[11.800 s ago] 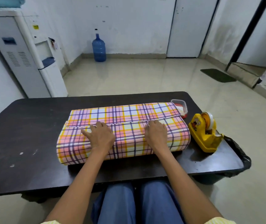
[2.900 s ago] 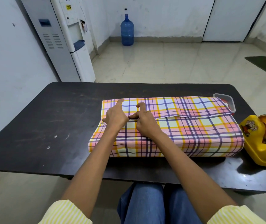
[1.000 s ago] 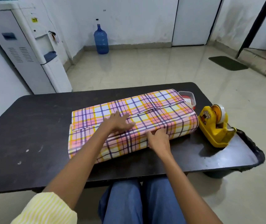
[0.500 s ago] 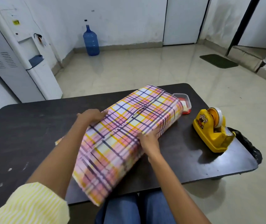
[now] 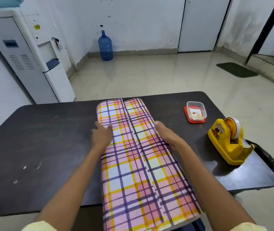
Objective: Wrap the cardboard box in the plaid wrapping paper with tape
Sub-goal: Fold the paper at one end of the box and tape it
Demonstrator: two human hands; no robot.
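Fingers (image 5: 99, 128) of the left hand (image 5: 102, 137) lay straight and close together against the left flank of the plaid wrapping paper (image 5: 129, 172). Right hand (image 5: 165, 133) was likewise flat along the right flank, and neither was pinching. Cardboard box fully hidden inside. Parcel ran lengthwise from frame centre to bottom edge, near end overhanging the bench (image 5: 49, 139). Top seam looked closed; near end appeared an open tube. Judged step: squaring the parcel for the end folds. Next move would call for creasing the end flaps inward, then tape from the yellow dispenser (image 5: 227, 142), right of frame.
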